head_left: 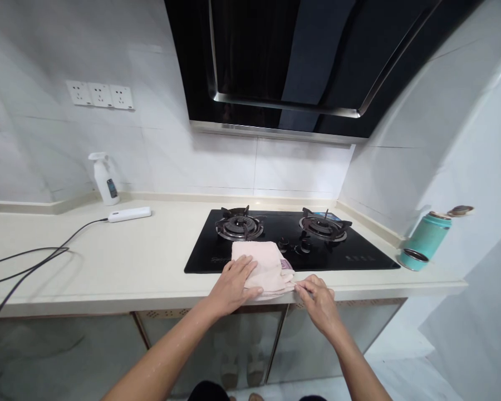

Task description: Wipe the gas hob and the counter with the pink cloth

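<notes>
A folded pink cloth (264, 262) lies across the front edge of the black gas stove (359, 253) and the countertop. On its left side rests my left hand (236, 285), fingers spread flat over the fabric. My right hand (317, 301) pinches the cloth's right front corner between thumb and fingers. A purple patch shows at the cloth's right side. Just behind the cloth are the stove's two knobs (304, 246), with the left burner (239, 225) and right burner (325, 225) beyond.
A white spray bottle (105, 181) and a white device (129, 214) with a black cable (50, 255) are on the left counter. Teal canisters (428, 239) stand at the right end. The black range hood (250, 61) overhangs the stove. Cabinet doors (234, 345) are below.
</notes>
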`<state>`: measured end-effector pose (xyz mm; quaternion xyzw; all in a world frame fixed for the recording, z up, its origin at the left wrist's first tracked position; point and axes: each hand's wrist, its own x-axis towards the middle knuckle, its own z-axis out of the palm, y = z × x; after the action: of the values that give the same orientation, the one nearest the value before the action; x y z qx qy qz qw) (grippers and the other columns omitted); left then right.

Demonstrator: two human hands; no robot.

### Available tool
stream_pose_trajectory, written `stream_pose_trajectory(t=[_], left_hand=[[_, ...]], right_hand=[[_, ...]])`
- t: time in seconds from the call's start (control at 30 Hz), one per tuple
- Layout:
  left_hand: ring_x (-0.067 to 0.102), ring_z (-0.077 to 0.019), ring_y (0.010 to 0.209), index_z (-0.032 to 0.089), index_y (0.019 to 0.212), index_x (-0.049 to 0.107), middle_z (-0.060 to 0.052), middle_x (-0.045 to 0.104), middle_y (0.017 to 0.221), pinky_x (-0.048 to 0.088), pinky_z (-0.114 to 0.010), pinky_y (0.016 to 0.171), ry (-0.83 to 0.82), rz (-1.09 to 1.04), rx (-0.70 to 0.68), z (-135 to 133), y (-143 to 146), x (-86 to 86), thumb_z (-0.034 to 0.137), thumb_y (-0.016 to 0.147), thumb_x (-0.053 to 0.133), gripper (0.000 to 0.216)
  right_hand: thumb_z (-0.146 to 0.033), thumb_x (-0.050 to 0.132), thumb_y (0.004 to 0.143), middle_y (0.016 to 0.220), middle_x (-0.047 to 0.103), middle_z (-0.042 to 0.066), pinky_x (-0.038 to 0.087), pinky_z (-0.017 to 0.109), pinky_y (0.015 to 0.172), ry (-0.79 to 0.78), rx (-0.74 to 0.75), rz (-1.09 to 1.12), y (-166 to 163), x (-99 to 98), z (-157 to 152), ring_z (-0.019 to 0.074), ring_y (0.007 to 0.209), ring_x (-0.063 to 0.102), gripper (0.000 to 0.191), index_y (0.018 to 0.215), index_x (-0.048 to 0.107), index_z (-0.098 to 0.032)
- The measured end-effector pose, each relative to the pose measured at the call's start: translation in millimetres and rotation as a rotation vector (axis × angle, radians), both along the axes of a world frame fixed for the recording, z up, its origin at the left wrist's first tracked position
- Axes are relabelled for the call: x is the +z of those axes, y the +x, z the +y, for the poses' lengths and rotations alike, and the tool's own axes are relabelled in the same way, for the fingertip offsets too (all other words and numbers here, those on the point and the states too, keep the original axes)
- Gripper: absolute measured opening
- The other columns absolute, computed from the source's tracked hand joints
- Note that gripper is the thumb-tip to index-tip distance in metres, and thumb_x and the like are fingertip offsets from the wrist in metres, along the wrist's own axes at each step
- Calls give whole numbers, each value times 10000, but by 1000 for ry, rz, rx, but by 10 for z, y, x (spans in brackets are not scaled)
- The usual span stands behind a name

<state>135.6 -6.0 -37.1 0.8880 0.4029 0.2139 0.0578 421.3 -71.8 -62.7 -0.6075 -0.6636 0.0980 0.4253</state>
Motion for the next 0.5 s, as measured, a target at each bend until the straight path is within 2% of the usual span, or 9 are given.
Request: stream_pose_trajectory(t=[0.1,0.2,0.3,0.4,0.5], left_hand=[[324,-364,1617,235,1633,453,-195,400,1718,257,-577,1301,1,6,-16,21,2,-6,698,885,714,917],[324,-375,1615,252,1624,463,-197,397,1719,247,-583,1300,14,1,-22,38,-1,-30,698,834,770,957],[320,-371,1617,247,1608,477,-193,389,1724,247,-588,1299,10,-13,-20,18,4,-31,657,859,763,900],[332,-370,1611,230,1560,518,-194,401,1717,251,-590,1301,5,-40,-16,-38,25,-7,591,869,773,820],[360,-362,1596,217,1405,600,-188,460,1681,265,-584,1301,26,-111,-16,-99,45,-2,466,869,784,618]], right_hand=[[-638,469,999,905,651,69,460,419,847,58,10,86,-21,15,-4,287,961,618,493,843,782,-290],[-689,506,984,907,641,72,506,391,822,100,50,203,-21,-19,3,269,917,628,515,877,796,-277],[-678,525,982,935,659,73,508,410,882,109,22,170,84,-97,-8,277,954,640,488,866,793,-286],[-639,495,994,940,677,77,481,456,900,115,-97,46,253,-165,-45,302,977,638,474,818,771,-296],[-549,532,992,1023,685,85,463,474,902,153,-159,-74,293,-148,-74,317,1030,628,354,918,779,-307]])
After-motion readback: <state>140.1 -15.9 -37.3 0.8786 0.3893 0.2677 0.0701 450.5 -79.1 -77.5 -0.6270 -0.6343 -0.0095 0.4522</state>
